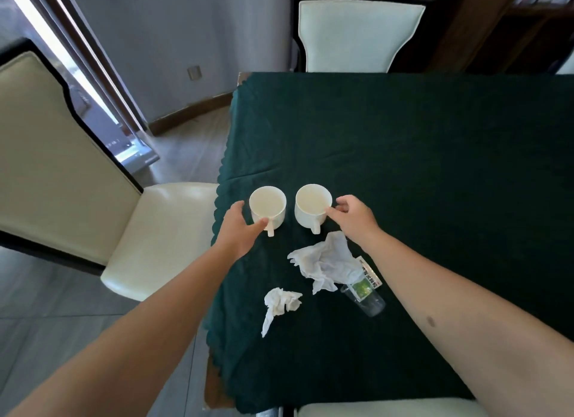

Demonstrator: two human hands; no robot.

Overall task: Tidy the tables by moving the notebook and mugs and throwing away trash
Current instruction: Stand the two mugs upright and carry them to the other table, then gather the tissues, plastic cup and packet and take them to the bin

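Note:
Two white mugs stand side by side on the dark green tablecloth (435,168), near its left edge, handles pointing toward me. My left hand (239,230) cups the left mug (267,203) from its left, fingers apart, thumb touching near the handle. My right hand (352,217) touches the right mug (312,202) at its right rim with fingers spread. Nearer to me lie a large crumpled tissue (326,262), a smaller crumpled tissue (281,301) and a clear plastic bottle (366,292) with a green label, on its side and partly under the large tissue. No notebook is in view.
A cream chair (149,230) stands left of the table, another cream chair (357,34) at the far end, and a third chair's top (388,409) at the near edge. Grey floor lies to the left. Dark shelving (528,18) fills the back right.

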